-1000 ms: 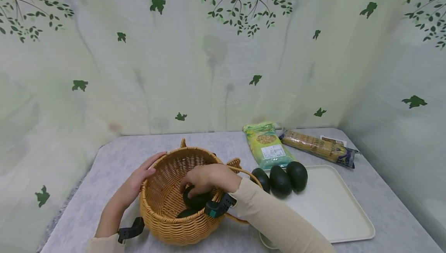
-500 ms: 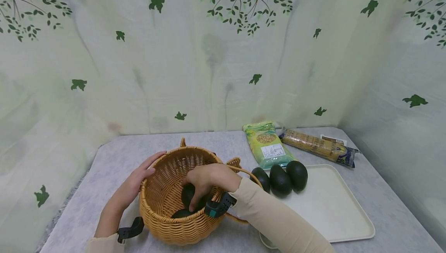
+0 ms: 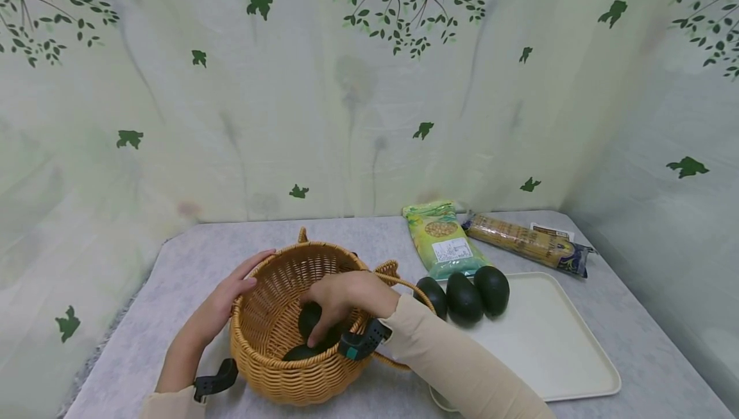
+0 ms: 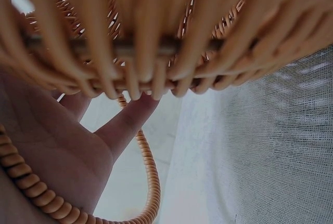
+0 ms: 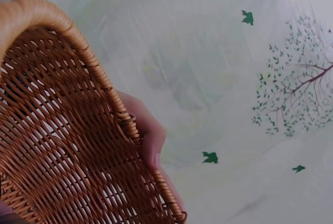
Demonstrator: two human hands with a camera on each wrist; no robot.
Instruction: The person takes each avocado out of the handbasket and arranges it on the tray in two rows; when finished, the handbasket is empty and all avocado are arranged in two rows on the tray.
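A round wicker basket (image 3: 297,380) stands on the cloth-covered table, tilted slightly in the head view. My left hand (image 3: 222,303) holds its left side, with the thumb at the rim and the fingers along the outer wall. In the left wrist view this hand (image 4: 67,146) lies against the weave. My right hand (image 3: 337,300) is down inside the basket, gripping a dark avocado (image 3: 310,319) between thumb and fingers. Another dark avocado (image 3: 301,353) lies beside it, partly hidden by the near rim. The right wrist view shows mostly the basket's inner wall (image 5: 67,130).
Three dark avocados (image 3: 464,299) sit at the left end of a white tray (image 3: 554,342), right of the basket. Behind it lie a green-yellow bag (image 3: 447,242) and a long pasta packet (image 3: 522,242). A looped basket handle (image 3: 412,287) hangs near my right forearm.
Inside the basket, my right hand has turned the gripped avocado more upright, and its thumb has come lower. The other avocado shifted slightly left. My left hand stays at the rim.
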